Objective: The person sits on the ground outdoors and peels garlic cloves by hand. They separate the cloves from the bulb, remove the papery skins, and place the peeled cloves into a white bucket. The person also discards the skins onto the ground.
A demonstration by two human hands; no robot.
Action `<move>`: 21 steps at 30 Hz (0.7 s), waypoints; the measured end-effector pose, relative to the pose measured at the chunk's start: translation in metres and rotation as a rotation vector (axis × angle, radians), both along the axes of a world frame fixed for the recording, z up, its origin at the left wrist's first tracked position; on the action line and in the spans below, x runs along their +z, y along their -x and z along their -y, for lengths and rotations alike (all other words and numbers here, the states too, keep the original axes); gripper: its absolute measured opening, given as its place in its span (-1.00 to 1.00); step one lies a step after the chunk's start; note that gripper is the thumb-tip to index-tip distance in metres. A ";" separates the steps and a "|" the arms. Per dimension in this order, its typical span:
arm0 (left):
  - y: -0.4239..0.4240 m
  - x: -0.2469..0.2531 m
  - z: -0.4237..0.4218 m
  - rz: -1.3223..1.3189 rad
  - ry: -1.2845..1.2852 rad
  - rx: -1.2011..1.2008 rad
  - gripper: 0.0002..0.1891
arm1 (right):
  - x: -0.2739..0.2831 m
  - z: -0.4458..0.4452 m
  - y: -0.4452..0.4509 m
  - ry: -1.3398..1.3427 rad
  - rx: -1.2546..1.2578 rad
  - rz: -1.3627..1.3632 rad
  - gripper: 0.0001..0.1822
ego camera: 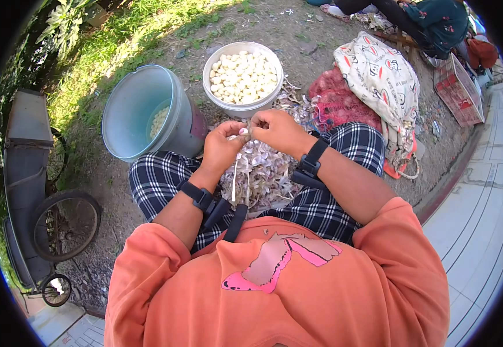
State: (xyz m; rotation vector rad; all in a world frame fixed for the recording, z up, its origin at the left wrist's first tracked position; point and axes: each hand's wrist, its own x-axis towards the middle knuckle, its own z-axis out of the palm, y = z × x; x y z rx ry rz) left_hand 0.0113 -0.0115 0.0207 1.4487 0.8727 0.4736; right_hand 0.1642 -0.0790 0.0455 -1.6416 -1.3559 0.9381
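Between the fingertips of my left hand (221, 145) is a garlic clove (243, 131), whitish with a pink tinge. My right hand (282, 130) pinches at the same clove from the other side, its fingers curled and partly hiding it. Below both hands, a heap of papery garlic skins (264, 169) lies between my knees. Just beyond them stands a white bucket (242, 109) filled with peeled garlic cloves (242, 78). To the left, a larger pale-blue bucket (125, 117) tilts towards me, with some peeled cloves (160, 122) at its bottom.
A red mesh sack (342, 99) of bulbs sits at the right, partly under a printed cloth (377, 69). Farther right are a plastic crate (457, 91) and another seated person (438, 24). A wheeled cart (30, 173) stands at the left; tiled paving (472, 186) edges the right.
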 end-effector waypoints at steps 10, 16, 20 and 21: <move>-0.001 -0.001 0.001 -0.164 -0.187 -0.088 -0.81 | -0.003 0.003 0.000 -0.015 0.017 0.221 -0.86; -0.004 0.010 0.005 -0.029 0.000 -0.107 -0.78 | -0.002 0.001 -0.008 0.019 -0.059 0.184 -0.83; -0.003 0.006 0.003 0.287 0.247 -0.081 -0.75 | -0.006 0.003 -0.012 0.119 -0.158 -0.155 -0.80; -0.003 0.010 0.003 0.261 0.218 -0.073 -0.75 | -0.007 0.000 -0.010 0.150 -0.174 -0.300 -0.79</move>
